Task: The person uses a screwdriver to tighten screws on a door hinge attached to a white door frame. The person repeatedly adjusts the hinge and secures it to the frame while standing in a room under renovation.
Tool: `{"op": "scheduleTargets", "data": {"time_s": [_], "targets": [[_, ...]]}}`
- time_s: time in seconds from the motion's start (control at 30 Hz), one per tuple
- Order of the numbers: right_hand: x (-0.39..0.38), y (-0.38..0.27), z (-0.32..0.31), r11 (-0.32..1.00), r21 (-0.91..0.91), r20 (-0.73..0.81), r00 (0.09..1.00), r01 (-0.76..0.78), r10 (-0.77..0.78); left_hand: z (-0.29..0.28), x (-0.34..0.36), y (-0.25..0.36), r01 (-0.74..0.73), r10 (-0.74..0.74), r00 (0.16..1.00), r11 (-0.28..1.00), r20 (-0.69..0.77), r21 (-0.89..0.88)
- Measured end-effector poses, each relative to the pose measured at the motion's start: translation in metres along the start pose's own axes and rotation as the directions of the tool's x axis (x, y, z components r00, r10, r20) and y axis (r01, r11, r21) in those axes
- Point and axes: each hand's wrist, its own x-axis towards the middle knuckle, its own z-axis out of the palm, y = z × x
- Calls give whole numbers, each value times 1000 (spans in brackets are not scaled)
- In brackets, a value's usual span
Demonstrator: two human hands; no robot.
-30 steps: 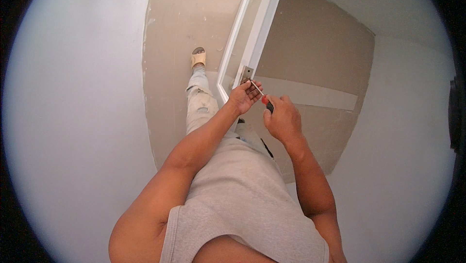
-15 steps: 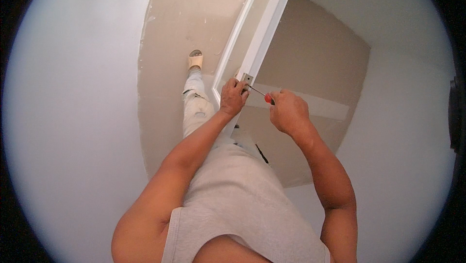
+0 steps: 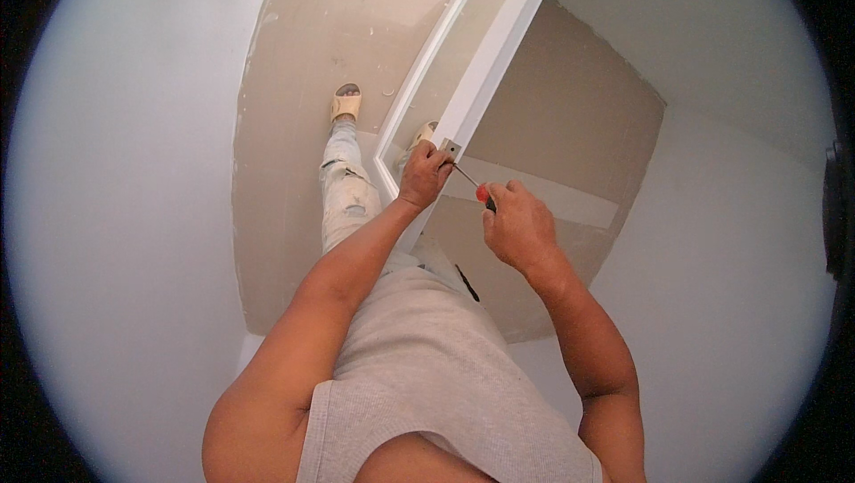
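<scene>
My right hand (image 3: 521, 225) is closed round the handle of a red and black screwdriver (image 3: 484, 193), my fist wrapping the black part and the red collar showing just ahead of my fingers. The thin shaft slants from that hand up and leftward, and its tip ends right by the fingertips of my left hand (image 3: 424, 176). My left hand has its fingers bent and drawn narrow, back upward, the tips resting at the near end of a small metal plate (image 3: 451, 148); whether they pinch something small there, I cannot tell.

The plate lies just beyond my left fingertips, on the edge of a white frame (image 3: 495, 60), with a dark hole in its uncovered part. The frame stretches away past both hands, slanting to the right, and holds a glass pane (image 3: 450, 55) ahead of my left hand. A pale sandal (image 3: 425, 132) shows in or through the glass just past that hand; I cannot tell which.

Farther out and left of my left hand, my foot stands in a yellowish sandal (image 3: 346, 108) on the brown floor (image 3: 298, 82). Ahead of my right hand and near it, a pale strip (image 3: 557, 193) crosses the floor.
</scene>
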Motion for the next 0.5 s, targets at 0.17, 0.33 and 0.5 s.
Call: {"op": "scheduleTargets", "data": {"time_s": [0.17, 0.33, 0.5], "targets": [[0, 4, 6, 999, 30, -24, 1000, 15, -14, -1, 1, -1, 17, -17, 1000, 1000, 11, -8], [-4, 3, 10, 998, 64, -38, 999, -2, 5, -2, 1, 0, 0, -1, 1000, 1000, 27, 8], [-6, -1, 8, 994, 107, -17, 1000, -24, 26, -2, 0, -2, 31, -31, 999, 999, 34, -7]]}}
